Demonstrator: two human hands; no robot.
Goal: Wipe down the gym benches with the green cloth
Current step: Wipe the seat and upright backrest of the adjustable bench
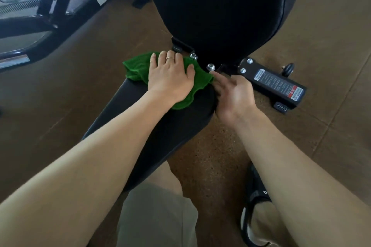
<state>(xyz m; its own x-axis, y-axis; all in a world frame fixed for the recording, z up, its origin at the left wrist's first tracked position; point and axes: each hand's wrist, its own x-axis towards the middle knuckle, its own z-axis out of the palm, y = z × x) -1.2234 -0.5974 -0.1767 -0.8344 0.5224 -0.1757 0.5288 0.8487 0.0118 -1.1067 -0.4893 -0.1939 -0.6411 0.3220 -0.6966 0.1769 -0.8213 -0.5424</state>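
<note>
A green cloth [136, 67] lies crumpled on the far end of the black bench seat pad [170, 126]. My left hand [170, 76] presses flat on the cloth with fingers spread; a ring shows on one finger. My right hand [232, 94] hovers at the seat's right edge, fingers straight and slightly blurred, fingertips at the cloth's right corner. The black upright back pad [220, 6] rises just beyond the cloth.
The bench's black base foot [275, 84] with a warning label lies on the brown floor at right, beside chrome bolts [210, 67]. Another black machine frame [50, 16] stands at the upper left. My knee and slippered foot [257, 216] are below.
</note>
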